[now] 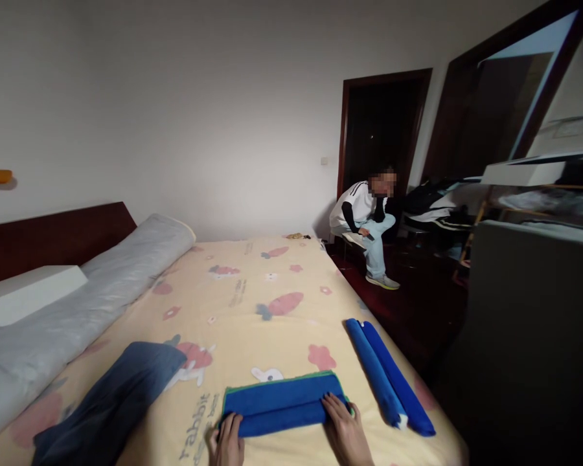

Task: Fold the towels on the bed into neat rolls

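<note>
A blue cloth [282, 395] with green edging lies on the patterned bed sheet [252, 336], its near edge rolled into a thick fold. My left hand [230, 440] grips the left end of that fold, fingers bent over it. At the right end, my right hand [344, 424] has its fingers curled on the fold, the thumb by the green edge. Two blue cloth rolls [376, 372] lie side by side to the right, near the bed's edge. A dark blue cloth [111, 395] lies crumpled at the left.
A grey rolled bedding piece [126, 278] runs along the headboard [58, 236], with a white box [34, 291] on it. A person [364, 220] sits beyond the bed's far right corner. A dark grey upright panel [529, 336] stands at the right.
</note>
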The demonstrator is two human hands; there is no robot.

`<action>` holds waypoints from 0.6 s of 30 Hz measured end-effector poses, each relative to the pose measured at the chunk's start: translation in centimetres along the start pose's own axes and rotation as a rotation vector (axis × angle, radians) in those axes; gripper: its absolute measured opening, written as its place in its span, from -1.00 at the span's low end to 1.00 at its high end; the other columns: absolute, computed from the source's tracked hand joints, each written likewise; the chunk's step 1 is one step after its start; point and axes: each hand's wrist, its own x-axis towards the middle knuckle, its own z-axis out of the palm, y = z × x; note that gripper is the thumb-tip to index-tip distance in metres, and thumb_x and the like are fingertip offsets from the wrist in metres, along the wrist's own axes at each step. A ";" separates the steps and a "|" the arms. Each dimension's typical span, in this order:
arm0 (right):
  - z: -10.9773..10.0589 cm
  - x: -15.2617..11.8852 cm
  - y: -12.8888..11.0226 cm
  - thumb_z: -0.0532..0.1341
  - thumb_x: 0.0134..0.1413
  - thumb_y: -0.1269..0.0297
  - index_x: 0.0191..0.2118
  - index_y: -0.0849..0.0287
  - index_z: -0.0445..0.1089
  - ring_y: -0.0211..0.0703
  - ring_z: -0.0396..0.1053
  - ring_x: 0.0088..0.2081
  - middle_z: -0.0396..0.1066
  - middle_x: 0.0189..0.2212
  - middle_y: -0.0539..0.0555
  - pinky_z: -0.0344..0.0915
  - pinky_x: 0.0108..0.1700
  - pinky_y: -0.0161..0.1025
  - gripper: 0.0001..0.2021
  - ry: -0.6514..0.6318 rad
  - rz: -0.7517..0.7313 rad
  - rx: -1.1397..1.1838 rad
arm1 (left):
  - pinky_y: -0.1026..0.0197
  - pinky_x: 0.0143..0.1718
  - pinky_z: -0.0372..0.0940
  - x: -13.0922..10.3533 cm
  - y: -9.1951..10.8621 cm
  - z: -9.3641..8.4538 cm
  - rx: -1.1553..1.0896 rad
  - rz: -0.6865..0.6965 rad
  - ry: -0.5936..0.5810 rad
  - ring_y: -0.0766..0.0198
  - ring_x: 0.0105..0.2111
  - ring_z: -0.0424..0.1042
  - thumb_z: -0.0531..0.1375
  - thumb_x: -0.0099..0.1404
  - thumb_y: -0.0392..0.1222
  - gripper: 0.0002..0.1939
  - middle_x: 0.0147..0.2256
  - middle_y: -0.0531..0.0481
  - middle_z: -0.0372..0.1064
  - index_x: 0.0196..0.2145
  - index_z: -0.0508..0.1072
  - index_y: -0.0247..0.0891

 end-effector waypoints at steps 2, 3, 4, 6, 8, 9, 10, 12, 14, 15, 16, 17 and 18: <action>-1.2 0.6 -0.7 0.11 0.03 0.39 0.04 0.02 0.42 -0.03 0.38 0.07 0.47 0.05 0.06 0.00 0.17 -0.06 -0.57 -0.036 0.023 0.036 | 0.01 0.06 0.17 0.4 0.7 -1.4 0.028 -0.038 0.019 0.13 0.04 0.40 0.06 0.08 -0.46 -0.43 0.00 0.05 0.51 -0.03 0.51 0.00; -1.7 0.8 -1.0 0.11 0.03 0.39 0.03 0.02 0.43 -0.02 0.38 0.06 0.48 0.03 0.06 -0.01 0.18 -0.04 -0.58 -0.058 0.032 0.054 | -0.01 0.07 0.16 0.4 1.0 -2.1 0.042 -0.050 0.021 0.12 0.05 0.39 0.06 0.10 -0.45 -0.45 0.00 0.04 0.52 -0.03 0.51 0.00; -2.1 0.8 -1.2 0.11 0.02 0.38 0.02 0.02 0.43 -0.01 0.39 0.05 0.49 0.03 0.06 -0.02 0.19 -0.02 -0.58 -0.083 0.041 0.067 | -0.03 0.07 0.15 0.3 1.3 -2.6 0.056 -0.061 0.016 0.11 0.05 0.38 0.05 0.10 -0.45 -0.45 -0.01 0.04 0.52 -0.03 0.51 0.00; -2.3 0.4 -1.5 0.11 -0.01 0.39 0.02 0.03 0.44 0.02 0.37 0.06 0.48 0.04 0.06 -0.02 0.19 0.01 -0.56 -0.128 0.058 0.076 | -0.07 0.10 0.13 -0.3 1.7 -3.3 0.085 -0.086 0.006 0.11 0.06 0.38 0.03 0.11 -0.46 -0.44 -0.01 0.05 0.52 -0.04 0.52 0.01; -2.2 -0.3 -1.4 0.10 -0.02 0.41 0.05 0.03 0.43 0.04 0.34 0.11 0.45 0.07 0.07 -0.01 0.19 0.02 -0.52 -0.154 0.071 0.070 | -0.11 0.13 0.09 -0.9 1.9 -3.6 0.110 -0.106 0.000 0.12 0.07 0.37 0.00 0.11 -0.49 -0.41 0.00 0.07 0.51 -0.06 0.52 0.04; -2.1 -0.6 -1.4 0.09 -0.01 0.41 0.07 0.03 0.42 0.05 0.32 0.13 0.43 0.10 0.07 0.00 0.19 0.02 -0.51 -0.161 0.081 0.066 | -0.11 0.14 0.08 -1.1 2.0 -3.7 0.114 -0.110 -0.008 0.13 0.09 0.36 -0.01 0.11 -0.50 -0.41 0.01 0.08 0.51 -0.06 0.52 0.04; -2.0 -0.8 -1.5 0.09 0.00 0.40 0.09 0.03 0.41 0.06 0.30 0.16 0.41 0.12 0.08 0.01 0.19 0.04 -0.51 -0.167 0.096 0.062 | -0.13 0.16 0.06 -1.2 2.1 -3.9 0.112 -0.115 -0.021 0.13 0.10 0.34 0.00 0.11 -0.50 -0.42 0.02 0.07 0.50 -0.06 0.53 0.03; -2.3 -0.9 -2.0 0.09 0.01 0.38 0.12 0.06 0.39 0.10 0.25 0.20 0.36 0.17 0.12 -0.01 0.21 0.08 -0.50 -0.198 0.132 0.060 | -0.17 0.17 0.06 -1.1 2.6 -4.1 0.091 -0.137 -0.059 0.09 0.14 0.32 0.02 0.11 -0.47 -0.46 0.06 0.02 0.48 -0.08 0.54 -0.02; -2.8 -0.3 -3.4 0.09 0.01 0.35 0.12 0.10 0.38 0.13 0.18 0.25 0.28 0.22 0.15 -0.05 0.24 0.11 -0.49 -0.253 0.140 0.086 | -0.18 0.17 0.10 -0.7 3.9 -4.3 0.020 -0.121 -0.098 0.07 0.16 0.30 0.02 0.11 -0.45 -0.48 0.11 -0.04 0.43 -0.06 0.53 -0.07; -3.2 0.2 -4.5 0.08 0.01 0.35 0.13 0.10 0.38 0.12 0.15 0.27 0.25 0.24 0.15 -0.06 0.25 0.11 -0.49 -0.286 0.118 0.116 | -0.14 0.17 0.13 -0.5 4.9 -4.3 -0.038 -0.077 -0.121 0.08 0.16 0.30 0.02 0.11 -0.44 -0.47 0.12 -0.04 0.42 -0.04 0.52 -0.09; -3.5 0.7 -5.7 0.07 0.02 0.34 0.13 0.10 0.37 0.09 0.13 0.28 0.22 0.26 0.15 -0.07 0.26 0.10 -0.49 -0.321 0.082 0.156 | -0.09 0.18 0.17 -0.4 6.0 -4.1 -0.106 -0.013 -0.149 0.10 0.16 0.31 0.01 0.11 -0.43 -0.45 0.12 -0.04 0.41 -0.02 0.51 -0.10; -3.7 1.2 -7.0 0.06 0.04 0.33 0.14 0.08 0.35 0.06 0.13 0.28 0.22 0.26 0.13 -0.07 0.27 0.08 -0.50 -0.355 0.039 0.203 | -0.02 0.18 0.20 -0.3 7.3 -3.9 -0.172 0.055 -0.177 0.14 0.15 0.33 -0.01 0.11 -0.43 -0.44 0.12 -0.03 0.42 0.00 0.50 -0.10; -3.7 1.6 -8.2 0.06 0.06 0.32 0.16 0.07 0.34 0.03 0.15 0.27 0.24 0.25 0.12 -0.06 0.27 0.05 -0.50 -0.386 -0.002 0.250 | 0.05 0.19 0.22 -0.3 8.7 -3.6 -0.226 0.113 -0.208 0.17 0.14 0.34 -0.02 0.12 -0.43 -0.42 0.10 -0.01 0.43 0.02 0.50 -0.10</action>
